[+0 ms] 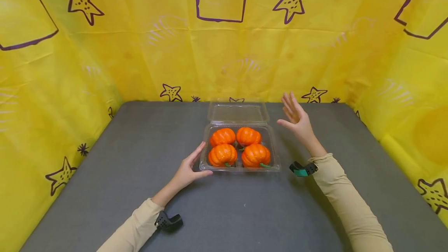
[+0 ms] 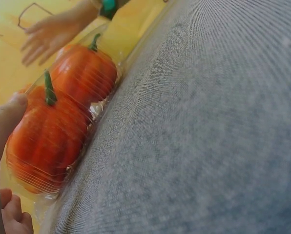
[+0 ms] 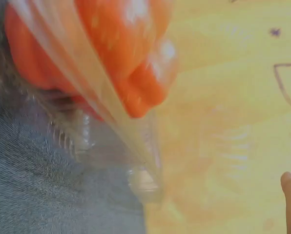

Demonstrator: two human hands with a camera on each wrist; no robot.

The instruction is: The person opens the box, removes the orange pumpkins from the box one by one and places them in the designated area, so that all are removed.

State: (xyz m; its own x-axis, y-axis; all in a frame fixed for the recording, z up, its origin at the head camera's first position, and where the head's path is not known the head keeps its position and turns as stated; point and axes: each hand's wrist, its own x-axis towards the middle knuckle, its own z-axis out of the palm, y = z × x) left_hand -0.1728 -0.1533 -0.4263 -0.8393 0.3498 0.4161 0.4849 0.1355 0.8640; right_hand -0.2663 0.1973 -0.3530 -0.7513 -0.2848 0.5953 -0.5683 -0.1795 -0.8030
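A clear plastic clamshell container point(image 1: 239, 169) lies on the grey table with its lid point(image 1: 239, 112) folded back at the far side. Several small orange pumpkins point(image 1: 222, 154) with green stems sit inside in two rows. My left hand point(image 1: 186, 171) holds the container's front left corner, thumb along the front and fingers at the left side. In the left wrist view the thumb point(image 2: 9, 119) is against the front rim, by a pumpkin point(image 2: 48, 141). Raised to the right of the container, my right hand point(image 1: 298, 121) has spread fingers and touches nothing.
The grey table point(image 1: 150, 135) reaches back to a yellow curtain point(image 1: 140, 49) with drawn starfish, which also runs along both sides. A dark band sits on each wrist, the right wristband point(image 1: 303, 169) with a green patch.
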